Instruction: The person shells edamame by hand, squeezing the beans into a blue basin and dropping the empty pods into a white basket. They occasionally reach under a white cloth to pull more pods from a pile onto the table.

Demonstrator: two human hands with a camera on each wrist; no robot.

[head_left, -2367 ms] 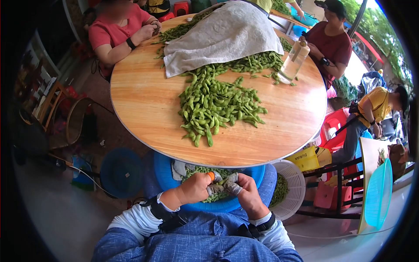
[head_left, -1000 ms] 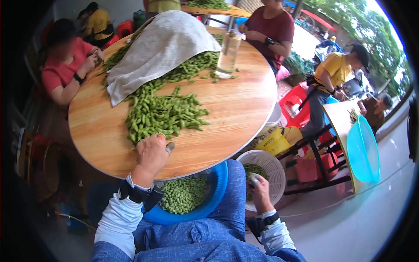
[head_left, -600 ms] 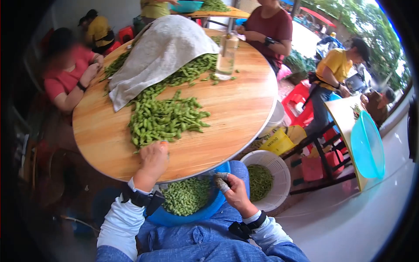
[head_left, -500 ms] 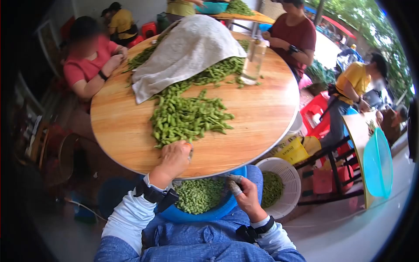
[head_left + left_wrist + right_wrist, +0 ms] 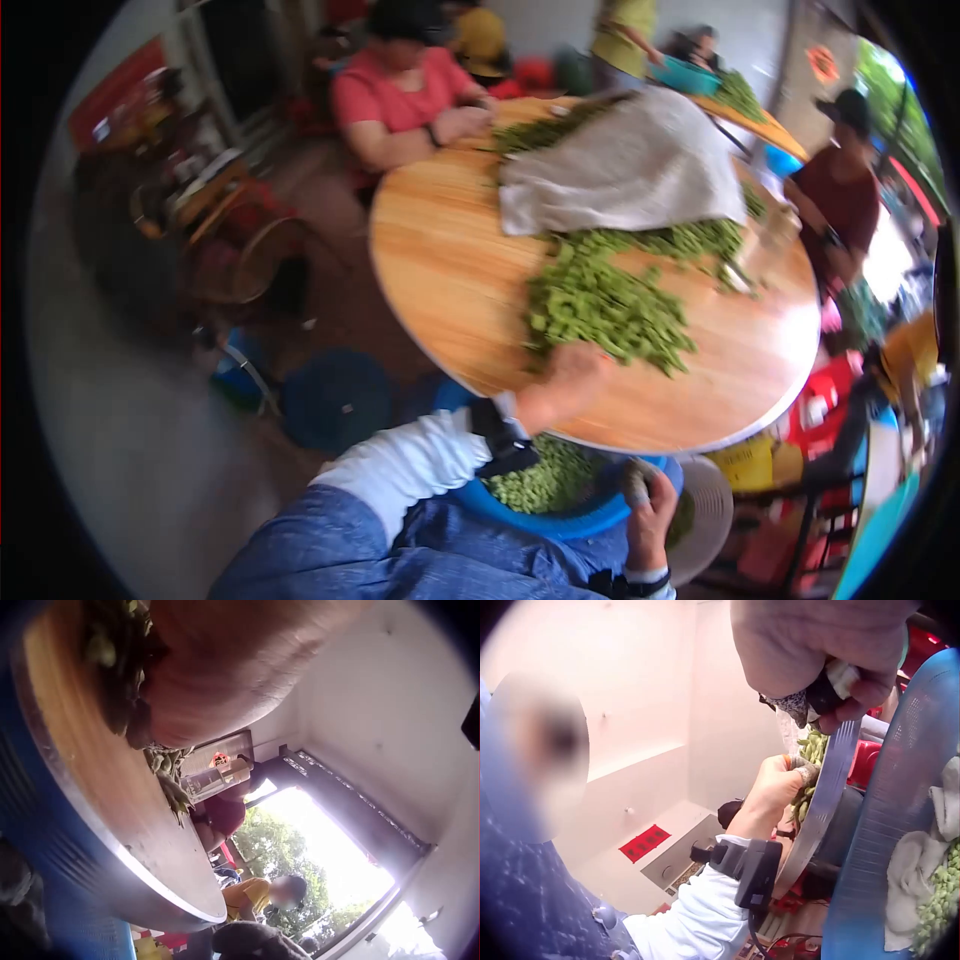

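Green soybean pods point(image 5: 610, 310) lie heaped on the round wooden table point(image 5: 440, 265). My left hand point(image 5: 575, 375) is at the heap's near edge, back upward; its fingertips are mostly hidden in the head view. In the right wrist view wrapped left fingers point(image 5: 807, 774) touch the pods, and I cannot tell whether they grip one. My right hand point(image 5: 650, 515) hovers by the right rim of a blue basin point(image 5: 560, 523) on the lap, fingers loosely curled, tips wrapped, with nothing visible in them. Shelled green beans point(image 5: 545, 475) fill the basin.
A grey cloth point(image 5: 640, 165) covers more pods at the back. A clear bottle point(image 5: 775, 230) stands on the table's right side. A white basket point(image 5: 712, 505) is right of the lap. People sit or stand around the table. A cloth point(image 5: 915, 881) hangs inside the basin.
Both hands were together over the basin; the left then went to the pods, while the right swung over the white basket and came back to the basin's side. The head view has turned left.
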